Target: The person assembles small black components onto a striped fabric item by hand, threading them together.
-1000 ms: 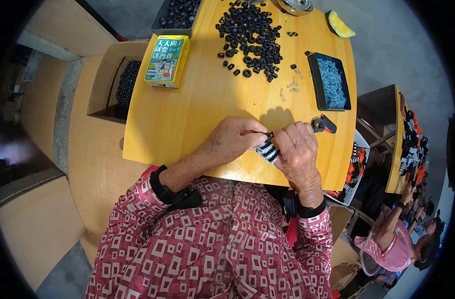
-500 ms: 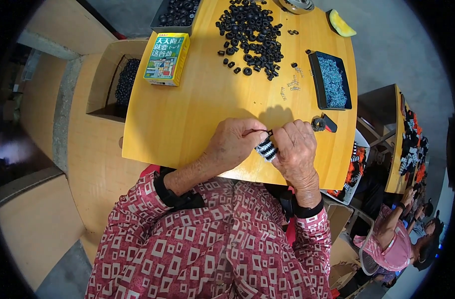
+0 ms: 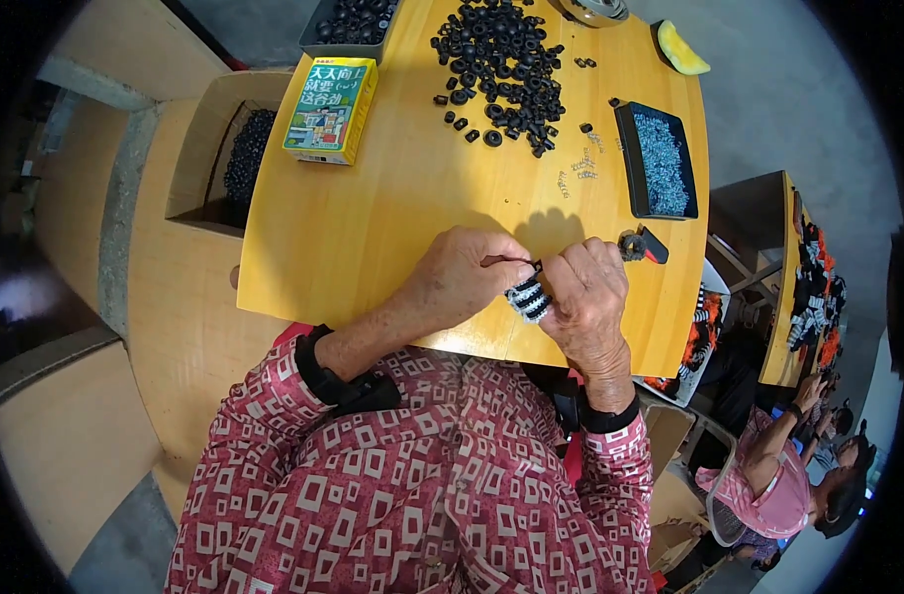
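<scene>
Over the table's near edge, a small black-and-white striped knitted piece [image 3: 528,300] hangs from between my hands. My right hand [image 3: 588,294] is closed around its right side, thumb and forefinger pinching near the top. My left hand [image 3: 469,272] pinches a thin dark strand or tool at the piece's upper end; the fingers cover most of it. Just beyond my right hand lie a dark ring-shaped coil [image 3: 632,246] and a small black-and-red tool [image 3: 654,246].
Many black beads [image 3: 501,74] are spread over the far part of the yellow table [image 3: 402,213]. A yellow-green box [image 3: 331,111] stands left, a tray of tiny silvery pieces [image 3: 660,163] right. Small springs [image 3: 583,166] lie between. A co-worker [image 3: 773,475] sits at lower right.
My left hand and wrist have shifted slightly left and up. The striped piece stays between my hands, and my right hand keeps its hold almost unmoved.
</scene>
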